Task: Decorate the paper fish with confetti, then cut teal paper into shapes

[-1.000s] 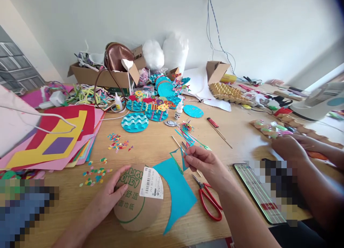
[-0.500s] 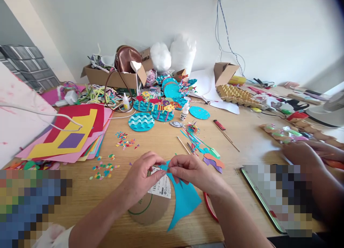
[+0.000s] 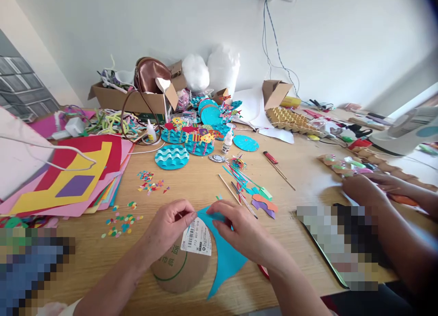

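Observation:
A brown cardboard disc (image 3: pixel 181 275), with a white printed label (image 3: pixel 195 237) and green print, lies before me at the table's front. Along its right side curves a piece of blue paper (image 3: pixel 227 256) with pointed ends. My left hand (image 3: pixel 167 227) pinches the narrow upper end of this paper, at the disc's top edge. Curled over the paper's upper part, my right hand (image 3: pixel 236 227) grips it between thumb and fingers; blue shows between them. Under my right wrist a red handle loop (image 3: pixel 263 271) peeks out, the rest of that tool hidden.
Paper dots (image 3: pixel 123 222) lie left, near stacked coloured sheets (image 3: pixel 82 170). Ahead are a blue wavy disc (image 3: pixel 171 157), a glue bottle (image 3: pixel 227 142) and paper strips (image 3: pixel 248 181). At right, another person's hands (image 3: pixel 362 190) work near a phone-like object (image 3: pixel 321 247).
My right hand's fingers have spread from a tight pinch and lie further over the blue paper. My left hand still pinches near the disc's top. The whole view has shifted slightly.

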`<state>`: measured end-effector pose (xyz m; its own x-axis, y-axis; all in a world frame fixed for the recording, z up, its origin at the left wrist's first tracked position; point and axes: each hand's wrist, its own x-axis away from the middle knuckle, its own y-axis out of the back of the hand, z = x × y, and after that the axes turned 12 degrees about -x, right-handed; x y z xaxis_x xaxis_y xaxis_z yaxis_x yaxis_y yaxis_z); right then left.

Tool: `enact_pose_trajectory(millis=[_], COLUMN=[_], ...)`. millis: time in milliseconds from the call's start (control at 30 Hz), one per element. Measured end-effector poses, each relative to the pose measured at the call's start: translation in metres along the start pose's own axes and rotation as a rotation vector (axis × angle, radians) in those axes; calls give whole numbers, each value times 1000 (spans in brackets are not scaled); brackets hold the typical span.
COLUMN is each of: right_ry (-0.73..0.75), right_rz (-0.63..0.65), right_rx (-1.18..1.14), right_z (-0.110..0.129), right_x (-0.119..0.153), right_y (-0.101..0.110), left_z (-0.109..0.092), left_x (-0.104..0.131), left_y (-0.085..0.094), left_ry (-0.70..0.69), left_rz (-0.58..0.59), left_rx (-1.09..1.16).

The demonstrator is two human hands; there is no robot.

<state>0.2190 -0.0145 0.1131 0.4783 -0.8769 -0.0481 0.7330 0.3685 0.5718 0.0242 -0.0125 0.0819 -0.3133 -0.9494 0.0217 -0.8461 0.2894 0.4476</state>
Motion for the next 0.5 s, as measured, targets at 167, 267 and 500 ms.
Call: enact_pose_trajectory(millis=[167, 267, 500], right_ry=[21, -49, -94], right_rz=[-87, -123, -40], right_rx=[-22, -65, -139], right_z=[-5, -8, -6], right_x=[-4, -6, -14], right_y=[1, 1, 0], left_z=[-1, -4, -12], left_x=[-2, 0, 0], left_y=[0, 1, 4], left_ry=[54, 75, 0], left_rz=[15, 25, 43], left_rx=[86, 121, 33])
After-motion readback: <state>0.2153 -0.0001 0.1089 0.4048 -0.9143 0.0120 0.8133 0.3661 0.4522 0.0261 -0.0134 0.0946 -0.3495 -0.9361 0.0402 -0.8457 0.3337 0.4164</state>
